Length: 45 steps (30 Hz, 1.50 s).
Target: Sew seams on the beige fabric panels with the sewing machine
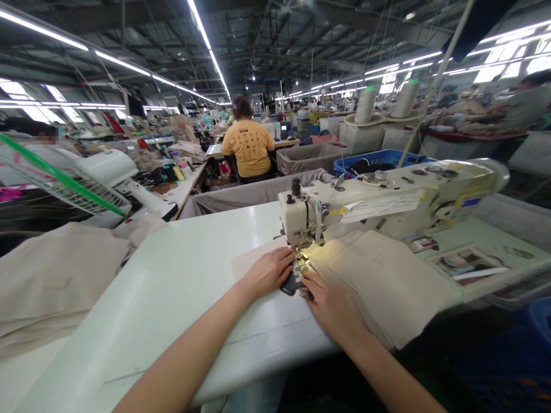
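A white sewing machine [299,215] stands on the pale green table, its lamp lighting the needle area yellow. Just left of the needle, my left hand [269,271] lies with its fingers spread flat on a beige cloth piece [245,261]. My right hand [329,301] is at the front right of the needle plate, thumb and fingers pressed together at its edge; what they hold is too small to make out. A stack of beige cloth [387,278] lies right of the needle, under the machine arm, and overhangs the table's front edge.
More beige cloth [55,275] is piled at the left. A white fan [109,169] stands behind it. Beyond the table are a grey cloth bin [241,195], a blue basket [387,156] and a seated person in yellow [248,146]. A tray of small tools [469,264] lies at the right.
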Motion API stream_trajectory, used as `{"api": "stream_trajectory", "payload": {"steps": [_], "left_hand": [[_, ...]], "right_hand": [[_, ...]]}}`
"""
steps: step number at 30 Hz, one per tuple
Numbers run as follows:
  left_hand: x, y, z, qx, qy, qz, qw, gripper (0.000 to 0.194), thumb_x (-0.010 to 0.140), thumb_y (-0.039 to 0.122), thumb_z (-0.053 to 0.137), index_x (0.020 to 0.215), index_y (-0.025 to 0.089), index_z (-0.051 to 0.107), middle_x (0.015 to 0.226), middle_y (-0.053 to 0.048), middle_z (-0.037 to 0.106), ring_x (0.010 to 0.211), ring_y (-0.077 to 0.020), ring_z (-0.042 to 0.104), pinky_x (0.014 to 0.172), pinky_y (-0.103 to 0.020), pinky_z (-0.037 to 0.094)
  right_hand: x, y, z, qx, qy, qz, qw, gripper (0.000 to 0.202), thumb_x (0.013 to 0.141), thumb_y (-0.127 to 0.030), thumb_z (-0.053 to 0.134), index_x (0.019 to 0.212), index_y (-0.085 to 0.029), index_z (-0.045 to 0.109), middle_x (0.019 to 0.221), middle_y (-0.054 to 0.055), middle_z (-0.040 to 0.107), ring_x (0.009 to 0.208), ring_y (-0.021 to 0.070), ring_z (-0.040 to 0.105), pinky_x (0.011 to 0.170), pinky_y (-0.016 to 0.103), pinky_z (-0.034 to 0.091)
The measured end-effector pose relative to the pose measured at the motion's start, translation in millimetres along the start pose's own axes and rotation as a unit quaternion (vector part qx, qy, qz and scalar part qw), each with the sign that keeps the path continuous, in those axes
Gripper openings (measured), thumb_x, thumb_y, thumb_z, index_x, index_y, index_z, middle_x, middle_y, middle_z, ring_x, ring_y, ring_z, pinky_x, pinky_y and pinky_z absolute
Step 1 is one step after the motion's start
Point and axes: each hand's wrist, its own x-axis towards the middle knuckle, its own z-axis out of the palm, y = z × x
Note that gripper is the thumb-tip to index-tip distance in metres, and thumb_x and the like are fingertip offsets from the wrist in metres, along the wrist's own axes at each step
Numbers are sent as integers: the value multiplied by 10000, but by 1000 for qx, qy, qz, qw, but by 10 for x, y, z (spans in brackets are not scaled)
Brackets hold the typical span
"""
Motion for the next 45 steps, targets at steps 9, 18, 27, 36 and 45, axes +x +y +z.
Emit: {"api": "stream_trajectory", "payload": {"steps": [9,18,27,36,45], "left_hand": [[-26,-15,28,4,-6,-12,1000,371,1024,261,418,1337,151,582,1396,-142,600,1301,-258,562,1141,-431,456],[-120,82,40,32,-21,-67,997,397,1014,295,460,1392,196,528,1457,-131,557,1348,-292,525,1141,-496,441],[-470,471,-246,5,-58,-95,994,322,1000,257,463,1266,191,633,1339,-108,650,1201,-277,618,1034,-466,524],[-528,234,-368,162,-124,-277,939,281,969,218,398,1079,125,639,1091,-169,646,944,-287,665,739,-407,575],[-610,367,-386,204,-150,-388,886,261,952,237,367,1054,122,578,1030,-160,632,870,-285,694,693,-377,543]], "right_hand": [[-19,-20,-8,-22,9,-4,1000,323,930,-150,576,1233,-189,682,1355,76,668,1054,247,721,847,342,605],[-48,44,62,-28,77,24,996,273,961,-170,525,1165,-194,706,1287,85,707,1031,237,726,836,326,599],[-75,66,61,2,92,31,995,285,963,-202,485,1127,-213,717,1256,105,714,1013,268,721,854,409,597],[-125,155,-26,139,135,49,980,316,906,-176,466,1123,-211,694,1195,100,702,1092,248,671,935,398,550],[-210,99,-111,201,91,20,975,327,893,-128,451,1001,-254,733,1060,60,685,1018,208,668,880,321,539]]}}
